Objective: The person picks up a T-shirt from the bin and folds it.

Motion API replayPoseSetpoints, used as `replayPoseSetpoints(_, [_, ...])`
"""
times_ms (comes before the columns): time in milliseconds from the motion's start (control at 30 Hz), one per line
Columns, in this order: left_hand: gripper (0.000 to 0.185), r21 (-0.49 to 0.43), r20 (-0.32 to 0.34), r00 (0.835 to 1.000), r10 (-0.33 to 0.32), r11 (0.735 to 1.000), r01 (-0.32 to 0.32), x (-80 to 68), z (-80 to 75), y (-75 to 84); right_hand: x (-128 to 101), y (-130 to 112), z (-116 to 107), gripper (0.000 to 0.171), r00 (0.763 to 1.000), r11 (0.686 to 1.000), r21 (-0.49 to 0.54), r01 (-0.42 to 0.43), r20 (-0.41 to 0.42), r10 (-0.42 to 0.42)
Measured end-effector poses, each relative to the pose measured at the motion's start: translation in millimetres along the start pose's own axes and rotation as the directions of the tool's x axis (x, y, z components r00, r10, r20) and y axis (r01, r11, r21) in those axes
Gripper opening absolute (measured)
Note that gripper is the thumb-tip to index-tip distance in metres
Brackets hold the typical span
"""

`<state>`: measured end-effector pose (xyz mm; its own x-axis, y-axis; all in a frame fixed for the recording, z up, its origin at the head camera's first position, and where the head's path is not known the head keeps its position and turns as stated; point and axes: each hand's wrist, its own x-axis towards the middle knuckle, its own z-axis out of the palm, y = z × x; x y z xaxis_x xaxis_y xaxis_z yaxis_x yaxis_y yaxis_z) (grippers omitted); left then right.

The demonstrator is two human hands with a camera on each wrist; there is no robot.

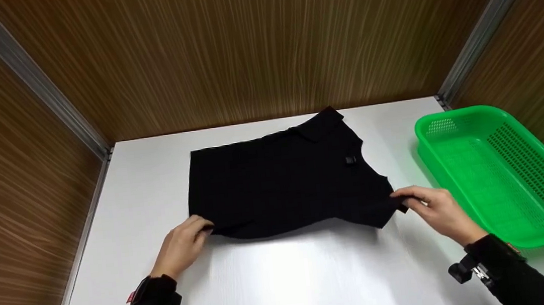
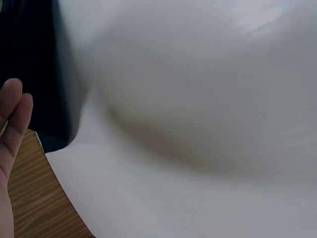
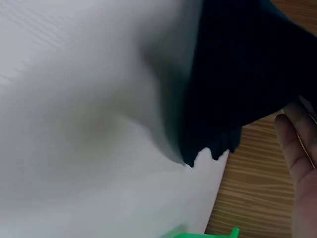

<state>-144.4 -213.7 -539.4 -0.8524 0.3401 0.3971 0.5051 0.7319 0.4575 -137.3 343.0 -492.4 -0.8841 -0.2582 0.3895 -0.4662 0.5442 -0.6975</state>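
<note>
Head view: a black garment (image 1: 280, 182) lies partly folded near the middle of the white bench (image 1: 285, 282), its long axis running left to right across the person, collar end toward the right and far side. The left hand (image 1: 183, 245) pinches the near left corner of the cloth, fingers curled on the hem; the right hand (image 1: 434, 208) pinches the near right corner, at the sleeve end, in the same manner. Both corners are lifted slightly off the bench, and the near edge sags between them. The body of the garment lies beyond the fingers of both hands, away from the person; neither hand is nearer to it than the other. A green perforated basket (image 1: 502, 174) stands just beside the right hand, at the right edge of the bench, apart from the cloth. Wood-grain panels (image 1: 261, 47) enclose the bench on three sides. Left wrist view: straight fingertips (image 2: 15, 114) show at the left edge, with dark cloth (image 2: 34, 74) just beyond them over the bench; the grip itself is out of frame. Right wrist view: the fingers (image 3: 297, 148) meet the dark cloth (image 3: 237, 79) at its raised edge, which hangs above the bench and casts a soft shadow; a sliver of green shows at the bottom.
</note>
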Motion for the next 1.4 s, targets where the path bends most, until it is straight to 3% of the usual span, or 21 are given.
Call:
replayPoseSetpoints(100, [0.016, -0.085, 0.029, 0.993, -0.110, 0.990, 0.112, 0.2, -6.8, 0.0, 3, -13, -9, 0.021, 0.994, 0.982, 0.154, -0.109, 0.044, 0.103])
replayPoseSetpoints(233, [0.015, -0.183, 0.073, 0.967, -0.244, 0.950, 0.254, -1.3, -15.6, -0.8, 9, -29, -18, 0.015, 0.979, 0.930, 0.308, -0.203, 0.092, 0.183])
replayPoseSetpoints(433, [0.013, -0.301, 0.110, 0.937, -0.332, 0.887, 0.350, -4.7, -24.0, -2.1, 21, -41, -20, 0.014, 0.982, 0.901, 0.391, -0.190, 0.071, 0.176])
replayPoseSetpoints(600, [0.012, -0.321, 0.099, 0.908, -0.407, 0.851, 0.416, -3.8, -25.3, -3.8, 38, -41, -17, 0.015, 0.985, 0.944, 0.284, -0.165, 0.001, 0.172])
replayPoseSetpoints(767, [0.010, -0.270, 0.056, 0.853, -0.519, 0.815, 0.513, 2.6, -20.8, -6.7, 57, -28, -12, 0.013, 0.982, 0.988, 0.031, -0.152, -0.106, 0.154])
replayPoseSetpoints(900, [0.012, -0.215, 0.031, 0.817, -0.576, 0.795, 0.568, 10.2, -14.1, -9.3, 73, -17, -4, 0.010, 0.975, 0.982, -0.165, -0.092, -0.216, 0.055])
replayPoseSetpoints(1067, [0.014, -0.158, -0.007, 0.806, -0.592, 0.797, 0.583, 19.1, -5.5, -11.4, 92, -15, 7, 0.011, 0.967, 0.952, -0.302, -0.051, -0.253, -0.029])
replayPoseSetpoints(1133, [0.018, -0.127, -0.011, 0.794, -0.608, 0.788, 0.602, 22.5, -2.9, -11.1, 97, -15, 11, 0.011, 0.971, 0.937, -0.342, -0.072, -0.238, -0.012])
replayPoseSetpoints(1233, [0.022, -0.109, -0.005, 0.769, -0.640, 0.765, 0.635, 27.3, 0.6, -10.7, 104, -14, 16, 0.012, 0.977, 0.925, -0.349, -0.148, -0.200, 0.081])
replayPoseSetpoints(1400, [0.023, -0.153, -0.003, 0.739, -0.673, 0.731, 0.665, 33.5, 6.7, -11.0, 111, -8, 24, 0.019, 0.949, 0.918, -0.248, -0.308, -0.149, 0.278])
